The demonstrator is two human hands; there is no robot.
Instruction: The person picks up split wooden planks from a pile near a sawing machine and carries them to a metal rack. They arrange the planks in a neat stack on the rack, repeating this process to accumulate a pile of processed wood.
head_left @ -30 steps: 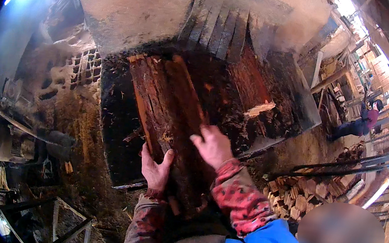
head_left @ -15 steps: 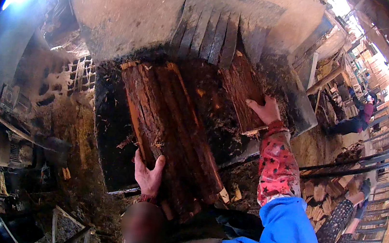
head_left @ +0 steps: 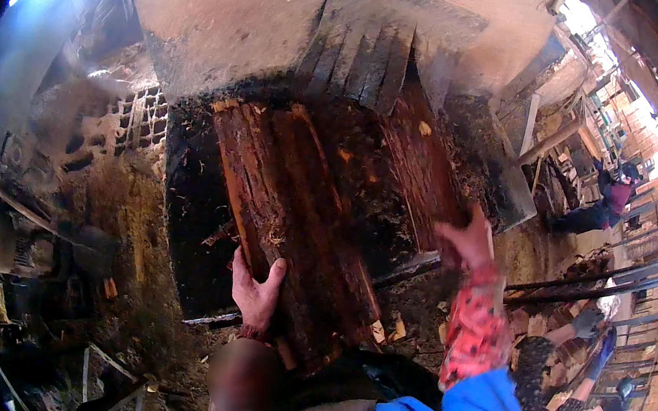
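Observation:
A long bark-covered wood slab (head_left: 271, 178), dark reddish brown with pale orange edges, lies lengthwise on a blackened metal bed (head_left: 189, 205). My left hand (head_left: 255, 293) grips its near left edge, thumb on the bark and fingers along the side. To the right, a second bark-covered slab (head_left: 420, 163) reaches from beneath dark hanging strips (head_left: 363, 62). My right hand (head_left: 468, 243), smeared by motion, is closed on that slab's near right part, thumb over the bark; some fingers are hidden. A red patterned cuff and blue sleeve cover my right arm.
A large tan, dirt-stained housing (head_left: 228, 21) stands beyond the bed. Dark bars (head_left: 582, 282) run along the right. Near them, a gloved co-worker (head_left: 547, 372) bends over wood pieces; another person (head_left: 616, 196) is farther back. Machinery (head_left: 24, 246) stands at the left.
My right hand and the right-hand slab have come nearer to me and slightly right. My left hand keeps its place on the left slab. The gloved co-worker has shifted.

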